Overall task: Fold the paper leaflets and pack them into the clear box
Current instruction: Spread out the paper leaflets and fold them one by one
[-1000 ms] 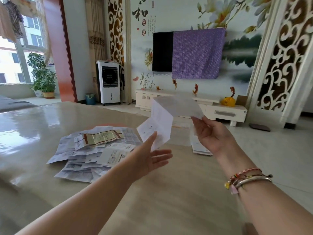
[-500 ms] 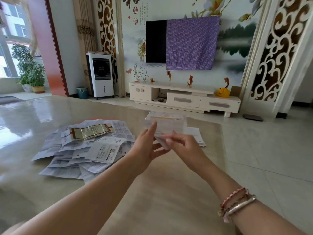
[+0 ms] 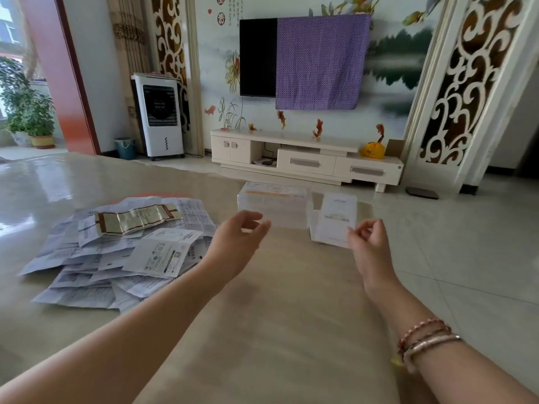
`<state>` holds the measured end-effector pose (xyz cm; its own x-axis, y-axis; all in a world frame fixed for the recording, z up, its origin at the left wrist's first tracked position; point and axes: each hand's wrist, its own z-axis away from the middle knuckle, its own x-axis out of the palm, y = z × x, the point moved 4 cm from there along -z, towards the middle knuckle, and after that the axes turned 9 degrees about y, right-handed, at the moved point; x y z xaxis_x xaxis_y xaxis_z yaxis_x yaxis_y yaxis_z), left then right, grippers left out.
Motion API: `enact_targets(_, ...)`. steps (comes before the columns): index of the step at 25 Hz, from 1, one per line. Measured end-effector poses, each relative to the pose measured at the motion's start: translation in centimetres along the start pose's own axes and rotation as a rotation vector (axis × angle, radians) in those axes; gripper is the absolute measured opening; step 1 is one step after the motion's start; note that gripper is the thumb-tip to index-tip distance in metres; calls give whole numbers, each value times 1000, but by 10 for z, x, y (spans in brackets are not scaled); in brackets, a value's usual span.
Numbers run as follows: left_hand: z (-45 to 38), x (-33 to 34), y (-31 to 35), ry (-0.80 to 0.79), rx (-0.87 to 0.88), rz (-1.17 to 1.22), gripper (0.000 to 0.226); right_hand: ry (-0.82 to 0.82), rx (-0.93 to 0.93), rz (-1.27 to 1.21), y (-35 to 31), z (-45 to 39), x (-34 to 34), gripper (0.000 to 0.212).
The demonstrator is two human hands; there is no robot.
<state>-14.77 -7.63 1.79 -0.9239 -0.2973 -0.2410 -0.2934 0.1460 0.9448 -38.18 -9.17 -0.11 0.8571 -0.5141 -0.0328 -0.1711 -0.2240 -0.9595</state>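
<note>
Glossy beige table (image 3: 277,330) runs out ahead of me toward the TV wall, with the box (image 3: 272,207) at its far edge and a leaflet (image 3: 335,220) lying just right of the box. My left hand (image 3: 236,243) hovers near the box, fingers loosely curled, holding nothing. My right hand (image 3: 369,246) is beside the leaflet with fingertips drawn together; whether it pinches the paper's corner I cannot tell. The pile (image 3: 116,252) of unfolded leaflets sprawls toward the left edge. On this slick top, I think a careless forearm could sweep sheets off, and a nudge could send the box over the far edge.
</note>
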Motion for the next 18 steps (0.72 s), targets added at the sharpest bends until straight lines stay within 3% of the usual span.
enact_targets(2, -8, -21, 1, 102, 156, -177, 21, 97, -20, 217, 13, -26, -7, 13)
enact_targets(6, -18, -53, -9, 242, 297, -452, 24, -2, 49, 382, 33, -64, 22, 15)
enact_targets(9, -22, -71, -21, 283, 209, -670, 43, -116, 6, 658, 42, -80, 44, 18)
enact_targets(12, -23, -85, -36, 247, 46, -776, 74, -170, -204, 1053, 41, -76, 49, 23)
enact_targets(15, -20, -94, -48, 221, -49, -834, 94, -38, -316, 1016, 29, -60, 42, 18)
enact_targets(18, -16, -100, -48, 237, -54, -807, 96, -4, -466, 836, 8, -33, 49, 10)
